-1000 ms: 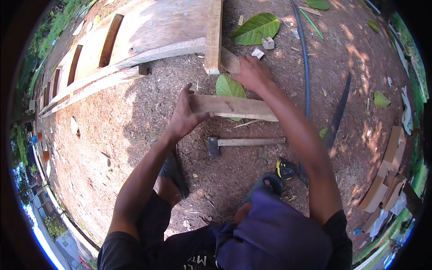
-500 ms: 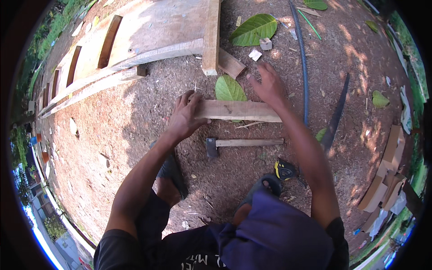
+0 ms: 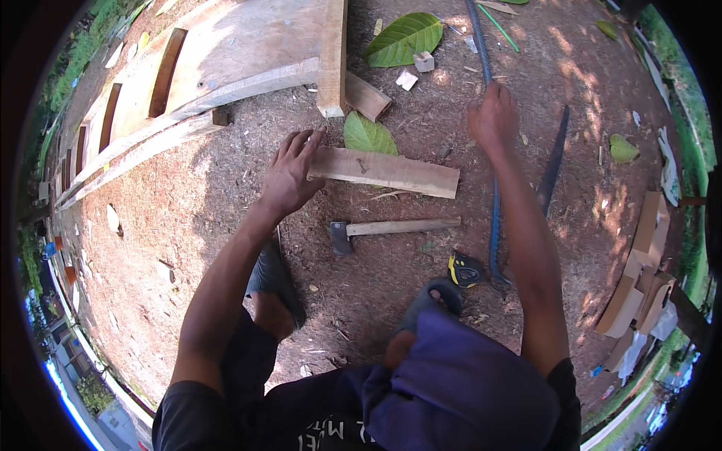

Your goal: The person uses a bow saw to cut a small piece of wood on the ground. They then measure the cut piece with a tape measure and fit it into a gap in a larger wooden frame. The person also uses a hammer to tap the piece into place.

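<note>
- Outdoor yard set up as an open-air carpentry spot.
- Bare reddish soil [image 3: 406, 278] strewn with wood chips, under dappled sunlight.
- A broad green leaf [image 3: 404, 39] lies toward twelve o'clock.
- Greenery [image 3: 669, 68] edges two o'clock; a building [image 3: 71, 349] shows at eight.
- Woodwork: timber-framed plywood panel [image 3: 259, 45] at eleven, sawn plank [image 3: 391, 173] at one.
- Tools: handsaw blade [image 3: 555, 161] between two and three, tape measure [image 3: 466, 271] at four, wooden-handled hatchet [image 3: 398, 225] near the middle.
</note>
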`<action>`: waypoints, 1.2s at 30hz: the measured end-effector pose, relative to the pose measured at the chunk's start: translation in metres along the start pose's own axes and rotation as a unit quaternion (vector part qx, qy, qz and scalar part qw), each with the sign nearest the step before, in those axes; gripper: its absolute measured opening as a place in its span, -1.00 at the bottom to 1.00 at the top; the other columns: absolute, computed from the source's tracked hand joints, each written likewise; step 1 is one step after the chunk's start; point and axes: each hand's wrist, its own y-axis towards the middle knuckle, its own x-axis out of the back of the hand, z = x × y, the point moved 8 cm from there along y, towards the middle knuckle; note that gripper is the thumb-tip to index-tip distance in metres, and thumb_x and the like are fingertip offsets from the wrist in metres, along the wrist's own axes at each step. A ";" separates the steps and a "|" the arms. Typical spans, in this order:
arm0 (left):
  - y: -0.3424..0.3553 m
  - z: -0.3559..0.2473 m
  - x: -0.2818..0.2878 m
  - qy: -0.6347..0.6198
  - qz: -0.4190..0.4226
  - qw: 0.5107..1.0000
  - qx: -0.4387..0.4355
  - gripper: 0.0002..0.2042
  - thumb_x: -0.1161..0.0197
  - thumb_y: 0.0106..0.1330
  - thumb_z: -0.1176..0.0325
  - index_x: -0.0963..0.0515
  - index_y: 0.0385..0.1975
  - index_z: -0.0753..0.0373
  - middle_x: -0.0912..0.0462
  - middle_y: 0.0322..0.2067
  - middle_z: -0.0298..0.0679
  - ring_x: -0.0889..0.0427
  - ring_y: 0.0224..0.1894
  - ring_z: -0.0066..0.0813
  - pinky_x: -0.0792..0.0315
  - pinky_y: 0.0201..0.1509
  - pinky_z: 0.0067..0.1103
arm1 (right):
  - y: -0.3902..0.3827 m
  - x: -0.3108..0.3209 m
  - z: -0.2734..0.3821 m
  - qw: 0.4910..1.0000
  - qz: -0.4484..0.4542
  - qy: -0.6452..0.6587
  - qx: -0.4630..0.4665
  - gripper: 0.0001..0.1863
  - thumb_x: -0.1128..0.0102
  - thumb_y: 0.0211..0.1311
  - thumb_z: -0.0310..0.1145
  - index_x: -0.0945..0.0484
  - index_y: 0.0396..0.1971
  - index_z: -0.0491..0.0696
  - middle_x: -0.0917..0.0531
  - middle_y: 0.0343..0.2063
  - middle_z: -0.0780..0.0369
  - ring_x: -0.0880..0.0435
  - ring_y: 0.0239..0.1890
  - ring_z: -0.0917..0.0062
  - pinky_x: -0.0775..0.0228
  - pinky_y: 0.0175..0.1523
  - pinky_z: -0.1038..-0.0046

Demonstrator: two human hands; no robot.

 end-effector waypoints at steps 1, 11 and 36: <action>0.000 0.002 -0.002 0.000 0.018 1.000 -0.001 -0.20 -0.43 0.15 0.23 -0.26 0.45 0.04 -0.24 0.43 -0.05 -0.13 0.50 0.05 -0.12 0.54 -0.12 | -0.001 -0.008 -0.016 0.997 0.062 -0.025 -0.043 -0.65 -0.18 0.30 -0.24 -0.57 -0.06 -0.19 -0.66 -0.06 -0.03 -0.66 0.04 0.06 -0.51 0.11 0.02; 0.004 -0.003 -0.013 0.036 0.055 0.998 -0.002 -0.22 -0.43 0.14 0.21 -0.29 0.43 -0.01 -0.23 0.44 -0.08 -0.11 0.52 0.02 -0.11 0.56 -0.14 | -0.020 -0.042 -0.059 0.965 0.235 -0.063 -0.095 -0.71 -0.06 0.34 -0.36 -0.66 -0.15 -0.24 -0.73 -0.25 -0.05 -0.76 -0.15 0.09 -0.62 -0.11 0.12; -0.063 -0.132 -0.076 0.022 0.069 0.976 -0.206 -0.48 -0.29 0.30 0.01 -0.47 0.07 0.31 -0.52 0.01 -0.15 -0.51 0.10 -0.23 -0.39 0.12 -0.32 | -0.042 0.322 0.000 0.547 0.170 0.816 0.072 -0.61 0.04 0.52 -0.06 -0.32 -0.39 -0.08 -0.31 -0.58 0.32 -0.23 -0.76 0.67 -0.12 -0.75 0.62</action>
